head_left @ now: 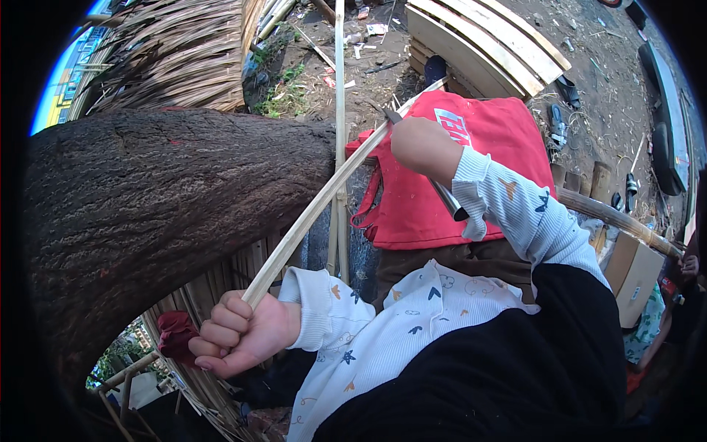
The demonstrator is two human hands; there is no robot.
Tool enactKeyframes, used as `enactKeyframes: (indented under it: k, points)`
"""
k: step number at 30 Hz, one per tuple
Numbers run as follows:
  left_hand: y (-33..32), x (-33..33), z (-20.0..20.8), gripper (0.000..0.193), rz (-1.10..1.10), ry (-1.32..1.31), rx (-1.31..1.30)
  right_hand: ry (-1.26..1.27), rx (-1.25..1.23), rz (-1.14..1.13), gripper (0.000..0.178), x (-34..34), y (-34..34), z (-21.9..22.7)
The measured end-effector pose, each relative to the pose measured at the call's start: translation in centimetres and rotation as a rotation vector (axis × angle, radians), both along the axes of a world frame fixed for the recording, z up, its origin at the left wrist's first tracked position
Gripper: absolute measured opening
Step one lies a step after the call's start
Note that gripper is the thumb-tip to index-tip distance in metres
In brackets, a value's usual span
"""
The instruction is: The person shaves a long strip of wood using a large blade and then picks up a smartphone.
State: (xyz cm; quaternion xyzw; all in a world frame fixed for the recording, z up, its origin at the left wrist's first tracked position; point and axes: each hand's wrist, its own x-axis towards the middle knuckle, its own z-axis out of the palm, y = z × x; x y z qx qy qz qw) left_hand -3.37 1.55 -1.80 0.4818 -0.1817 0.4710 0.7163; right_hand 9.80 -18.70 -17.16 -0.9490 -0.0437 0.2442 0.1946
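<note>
My left hand (243, 335) is closed around the lower end of a long, pale bamboo strip (313, 210). From there the strip slants up and away to the right, bending slightly. My right hand (427, 149) grips a knife (446, 199), whose handle end sticks out below the fist. Its dark blade, mostly hidden by the fist and strip, meets the strip near the far end. Under the right hand and the strip's far part, a red cloth (471, 199) with white print covers my lap.
A thick tree trunk (177, 184) lies at the left, below dried-leaf thatch (177, 55). Pale wooden slats (486, 44) are stacked at the far right of centre. A bamboo pole (618, 219), a cardboard box (632, 276) and sandals (557, 125) are on the right. Another upright strip (339, 74) stands ahead.
</note>
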Motion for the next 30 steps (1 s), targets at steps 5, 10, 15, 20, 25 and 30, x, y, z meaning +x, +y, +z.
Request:
enactKeyframes:
  k: [5, 10, 15, 20, 25, 30]
  points:
    - [-1.0, 0.6, -0.1, 0.037, -0.214, -0.123, 0.033, 0.017, -0.153, 0.257, 0.019, 5.5, -3.0, -2.1]
    - [-0.4, 0.4, 0.1, 0.035, 0.052, 0.043, -0.059, -0.018, -0.261, 0.600, 0.024, 9.4, -2.9, -1.2]
    - [-1.1, 0.9, 1.0, 0.041, 0.271, 0.148, -0.198, 0.214, -0.167, 0.356, 0.030, 6.4, -2.3, 6.8]
    - [-1.8, 2.1, 1.0, 0.042, 0.380, 0.191, -0.199, -0.039, -0.087, 0.536, 0.023, 5.8, -2.7, 0.0]
    - [-0.4, 1.5, 1.4, 0.044, 0.493, 0.203, -0.094, -0.113, 0.162, -0.126, 0.020, -3.8, 2.1, -2.0]
    - [3.8, 4.0, 0.4, 0.034, 0.291, 0.126, -0.036, 0.011, 0.410, -0.361, 0.039, -13.7, -4.3, 0.3]
